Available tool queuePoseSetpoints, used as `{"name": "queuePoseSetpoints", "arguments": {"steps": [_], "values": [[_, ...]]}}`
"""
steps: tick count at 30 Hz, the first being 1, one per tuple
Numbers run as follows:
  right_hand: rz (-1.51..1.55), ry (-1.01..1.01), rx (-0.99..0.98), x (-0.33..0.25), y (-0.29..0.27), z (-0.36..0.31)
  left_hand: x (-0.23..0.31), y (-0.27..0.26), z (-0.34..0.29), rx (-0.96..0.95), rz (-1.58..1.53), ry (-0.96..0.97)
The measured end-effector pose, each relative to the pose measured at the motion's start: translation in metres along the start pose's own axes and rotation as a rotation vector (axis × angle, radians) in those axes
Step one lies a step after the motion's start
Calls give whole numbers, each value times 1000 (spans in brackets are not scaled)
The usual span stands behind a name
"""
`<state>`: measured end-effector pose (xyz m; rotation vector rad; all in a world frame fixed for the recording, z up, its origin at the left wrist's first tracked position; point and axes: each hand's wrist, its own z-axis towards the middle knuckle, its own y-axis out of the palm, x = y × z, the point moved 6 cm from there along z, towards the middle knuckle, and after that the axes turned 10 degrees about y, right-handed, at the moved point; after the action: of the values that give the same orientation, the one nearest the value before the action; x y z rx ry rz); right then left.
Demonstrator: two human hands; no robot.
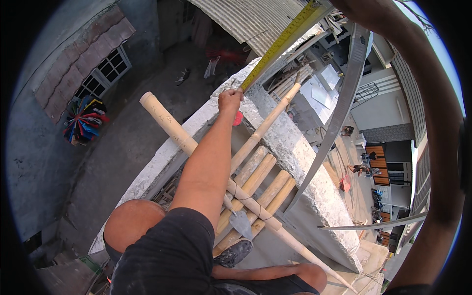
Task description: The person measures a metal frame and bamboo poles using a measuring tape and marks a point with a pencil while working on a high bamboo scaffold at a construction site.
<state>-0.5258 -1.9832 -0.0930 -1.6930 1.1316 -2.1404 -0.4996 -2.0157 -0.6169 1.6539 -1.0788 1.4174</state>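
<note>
My left hand [230, 102] is closed round a yellow measuring tape [275, 54] at the corner of a rough concrete wall top [290, 140]. From my fist the tape slants up and right to the top edge. A small red thing [238, 118] shows just below that hand; its kind is unclear. My right arm [437, 108] arches up the right side, and its hand [361, 7] is mostly cut off at the top, fingers hidden, close to the tape. A grey metallic strip [339, 118] curves down from there. A trowel [241, 223] lies on tied bamboo poles [258, 209].
A thick bamboo pole [167, 123] sticks out over the wall's left side. My shoe [233, 253] rests by the poles. Far below are a yard [123, 162], a corrugated roof [246, 24], stacked boards [295, 81] and several people near an orange door [377, 164].
</note>
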Motion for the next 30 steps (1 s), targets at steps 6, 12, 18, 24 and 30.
{"name": "queuePoseSetpoints", "arguments": {"steps": [6, 12, 18, 24, 30], "values": [[54, 21, 96, -9, -20, -9, -2, -13, 0, -8, -48, 19], [923, 568, 375, -3, 1, -97, 26, -1, -36, -104, -404, -42], [2514, 959, 360, -50, 45, -146, 29, -30, -72, -12, -520, 4], [2984, 838, 424, -68, 57, -154, 36, -33, -129, 96, -429, -13], [2813, 1061, 496, -88, 68, -151, 60, -51, -213, 150, -233, -52]]}}
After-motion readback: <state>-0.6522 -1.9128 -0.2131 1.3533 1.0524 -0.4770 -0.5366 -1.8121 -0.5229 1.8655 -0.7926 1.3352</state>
